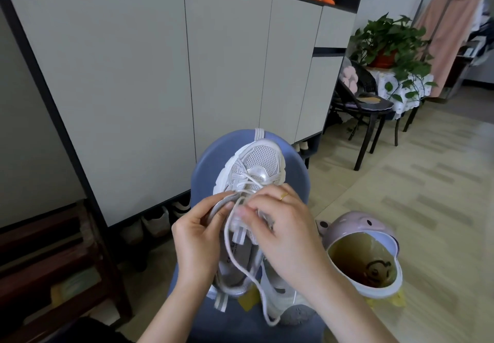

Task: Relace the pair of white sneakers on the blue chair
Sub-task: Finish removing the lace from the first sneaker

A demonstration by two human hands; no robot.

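— Resting on the rounded blue chair [213, 155], a white mesh sneaker [256, 166] points its toe toward twelve o'clock. Who holds it?

— Both hands. The left hand [197, 238] curls round the grey padded collar at the shoe's nine o'clock side. The right hand [280, 225], with a thin gold ring [284, 196] on one finger, pinches the round white lace [240, 262] near the upper eyelets.

— And the rest of that lace?

— It loops down toward six o'clock, over the shoe's opening, its tip lying on the chair seat. A second white sneaker [283, 302] lies beneath the first, at five o'clock, mostly hidden by the right wrist.

— Any containers?

— A pink and lilac plastic bin [369, 259] with a cartoon face stands on the floor at the chair's three o'clock; its inside shows a yellowish lining with a drawn smiling face, contents otherwise unclear.
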